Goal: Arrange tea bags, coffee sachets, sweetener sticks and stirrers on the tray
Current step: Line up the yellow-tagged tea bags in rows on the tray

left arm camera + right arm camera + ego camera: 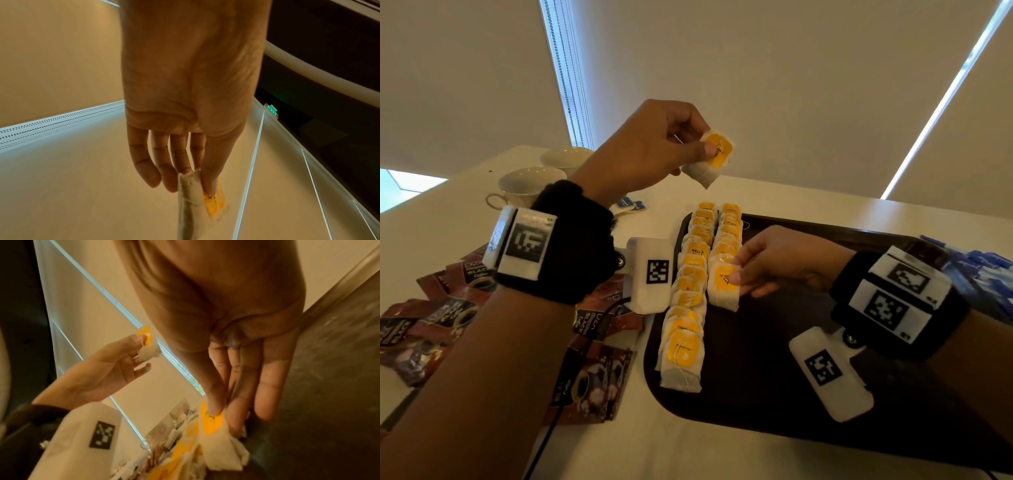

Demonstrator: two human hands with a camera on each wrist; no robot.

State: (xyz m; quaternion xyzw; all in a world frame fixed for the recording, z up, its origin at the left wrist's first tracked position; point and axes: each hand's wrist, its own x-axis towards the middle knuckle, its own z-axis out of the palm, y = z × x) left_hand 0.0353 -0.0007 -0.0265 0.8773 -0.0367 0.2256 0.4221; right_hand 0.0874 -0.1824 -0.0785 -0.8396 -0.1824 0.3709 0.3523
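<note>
My left hand (654,144) is raised above the table and pinches a white tea bag with a yellow tag (710,159) between thumb and fingers; the same tea bag (197,204) hangs from my thumb in the left wrist view. My right hand (767,263) pinches another tea bag (724,284) at the near end of the right row on the dark tray (774,377); that tea bag (216,426) shows under my fingertips in the right wrist view. Two rows of tea bags (688,294) lie along the tray's left side.
Dark red coffee sachets (592,380) are scattered on the white table left of the tray. Two white cups (520,186) stand at the back left. Blue packets (631,204) lie near them, and blue-and-white packets (983,274) lie past the tray's right edge.
</note>
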